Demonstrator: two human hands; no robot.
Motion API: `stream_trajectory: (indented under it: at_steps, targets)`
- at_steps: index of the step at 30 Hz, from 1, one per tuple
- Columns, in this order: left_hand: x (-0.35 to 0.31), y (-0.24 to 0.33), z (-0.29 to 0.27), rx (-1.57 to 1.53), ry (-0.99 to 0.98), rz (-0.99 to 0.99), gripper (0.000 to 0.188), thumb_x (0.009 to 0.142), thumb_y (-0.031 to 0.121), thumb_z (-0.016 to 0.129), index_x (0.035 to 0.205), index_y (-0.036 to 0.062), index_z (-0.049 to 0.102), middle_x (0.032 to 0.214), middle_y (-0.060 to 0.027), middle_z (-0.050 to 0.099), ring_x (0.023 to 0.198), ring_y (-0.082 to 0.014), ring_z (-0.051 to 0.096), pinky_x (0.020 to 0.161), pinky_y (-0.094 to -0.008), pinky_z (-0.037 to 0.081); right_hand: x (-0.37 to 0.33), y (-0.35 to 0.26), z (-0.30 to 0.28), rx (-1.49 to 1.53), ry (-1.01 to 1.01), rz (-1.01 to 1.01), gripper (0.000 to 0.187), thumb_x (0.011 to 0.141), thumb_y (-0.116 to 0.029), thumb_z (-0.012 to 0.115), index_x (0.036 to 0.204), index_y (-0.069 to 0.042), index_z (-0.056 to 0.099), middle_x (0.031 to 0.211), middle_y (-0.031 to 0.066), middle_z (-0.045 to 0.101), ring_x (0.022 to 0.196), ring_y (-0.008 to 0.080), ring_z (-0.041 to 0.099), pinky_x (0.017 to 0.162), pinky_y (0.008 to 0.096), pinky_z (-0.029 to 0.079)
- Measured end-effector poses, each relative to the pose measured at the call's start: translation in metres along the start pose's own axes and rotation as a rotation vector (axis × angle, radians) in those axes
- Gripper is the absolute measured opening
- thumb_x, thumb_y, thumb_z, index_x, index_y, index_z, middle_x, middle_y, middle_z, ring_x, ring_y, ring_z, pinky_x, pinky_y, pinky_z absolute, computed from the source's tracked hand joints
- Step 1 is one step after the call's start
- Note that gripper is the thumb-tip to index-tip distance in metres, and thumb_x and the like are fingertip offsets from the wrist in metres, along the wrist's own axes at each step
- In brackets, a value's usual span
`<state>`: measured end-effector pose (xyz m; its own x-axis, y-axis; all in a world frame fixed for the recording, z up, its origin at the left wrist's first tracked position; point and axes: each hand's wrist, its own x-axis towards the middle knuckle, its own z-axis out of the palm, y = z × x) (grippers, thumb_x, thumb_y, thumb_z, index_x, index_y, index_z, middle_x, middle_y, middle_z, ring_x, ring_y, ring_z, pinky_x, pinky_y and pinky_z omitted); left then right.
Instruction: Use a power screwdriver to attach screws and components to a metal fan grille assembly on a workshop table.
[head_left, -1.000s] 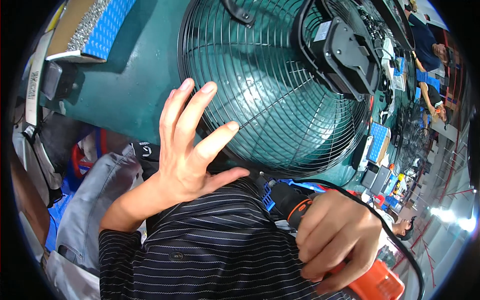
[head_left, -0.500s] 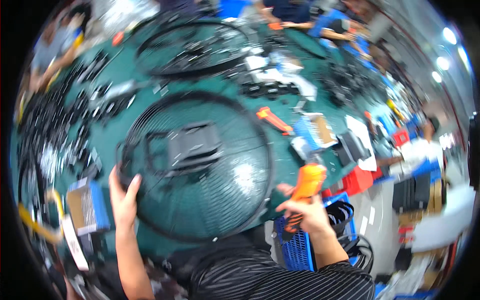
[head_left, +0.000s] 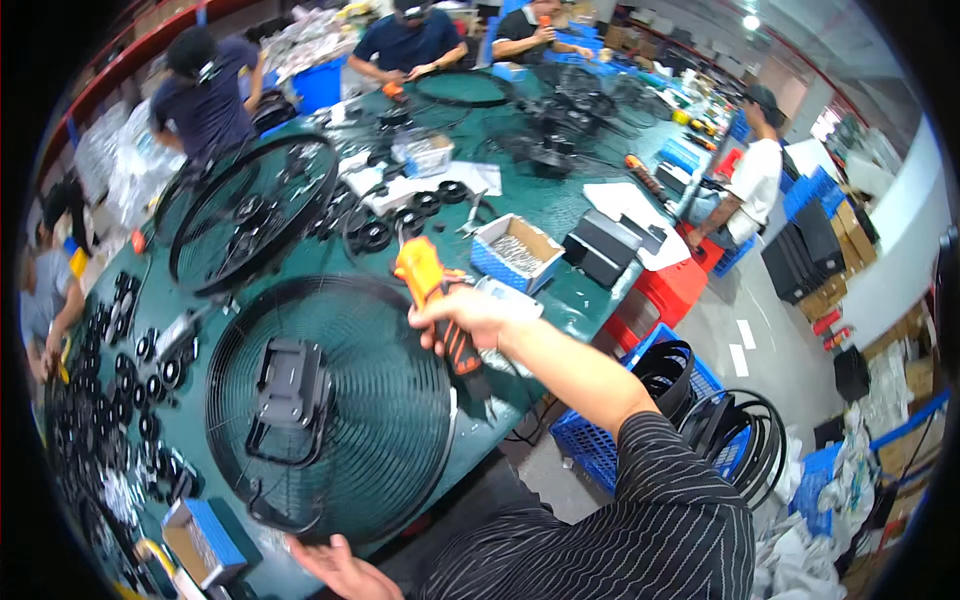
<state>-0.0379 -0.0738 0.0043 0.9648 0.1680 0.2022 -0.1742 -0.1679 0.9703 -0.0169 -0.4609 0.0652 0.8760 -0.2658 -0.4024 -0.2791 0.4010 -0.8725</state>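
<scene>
In my right hand (head_left: 468, 318) is an orange-and-black power screwdriver (head_left: 440, 290), its handle wrapped by my fingers. It is raised over the right edge of a large round black wire fan grille (head_left: 385, 410). A black boxy bracket with a bent frame (head_left: 290, 385) sits on the grille, left of its middle. My left hand (head_left: 345, 572) is open at the grille's near edge, fingers apart. Whether its fingertips touch the rim I cannot tell. Right of the screwdriver's head stands a blue-and-white carton of screws (head_left: 517, 252).
Loose black wheels (head_left: 130, 385) crowd the left of the green table. Another grille ring (head_left: 255, 215) leans at the back left. Black boxes (head_left: 602, 247) stand at the right edge, near a red stool (head_left: 665, 295). A blue crate (head_left: 590, 440) holds black rings. Several people work around.
My right hand has carried the screwdriver up and left across to the grille. The left hand has left the grille's left rim for its near edge. The view has shifted and sharpened.
</scene>
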Motion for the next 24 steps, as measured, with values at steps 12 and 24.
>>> stream_trajectory:
  at_steps: [12, 24]
  targets:
    - [0.173, 0.003, -0.136, 0.980, 0.174, 0.236, 0.014, 0.091, 0.004, 0.057, 0.102, 0.0017, 0.066, 0.091, -0.0185, 0.067, 0.084, -0.0375, 0.065, 0.072, -0.0413, 0.050, -0.073, 0.026, 0.012, -0.211, 0.343, -0.841, 0.036, 0.082, 0.006, 0.069, 0.115, 0.000, 0.054, 0.084, 0.0067, 0.058, 0.064, 0.0146, 0.058, 0.060, 0.0270, 0.047]
    - [0.245, -0.012, -0.137, 1.519, -0.499, -0.076, 0.017, 0.076, 0.016, 0.065, 0.086, 0.0054, 0.076, 0.088, -0.0176, 0.073, 0.086, -0.0340, 0.072, 0.077, -0.0446, 0.056, -0.066, 0.049, -0.019, -0.164, 0.319, -0.930, 0.036, 0.093, -0.001, 0.063, 0.126, 0.003, 0.047, 0.094, 0.0084, 0.054, 0.073, 0.0134, 0.049, 0.069, 0.0278, 0.043]
